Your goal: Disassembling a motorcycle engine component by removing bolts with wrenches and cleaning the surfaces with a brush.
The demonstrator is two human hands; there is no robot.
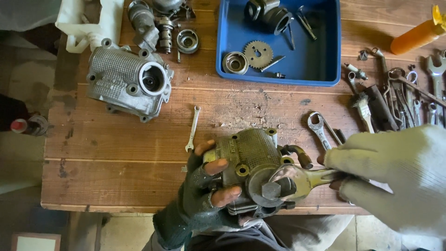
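My left hand (202,190), in a dark fingerless glove, grips a brownish metal engine cover (248,151) from its left side, near the front edge of the wooden table (116,158). My right hand (395,172), in a white knit glove, holds a wrench (306,179) by its handle. The wrench's ring end sits on a hex bolt (272,189) on a round cap at the front of the cover.
A silver cylinder head (127,81) lies at the left. A small spanner (192,128) lies beside it. A blue tray (320,60) at the back holds a sprocket (258,53), a bearing and bolts. Several wrenches (409,97) and a brush lie at right, an orange bottle (416,35) behind.
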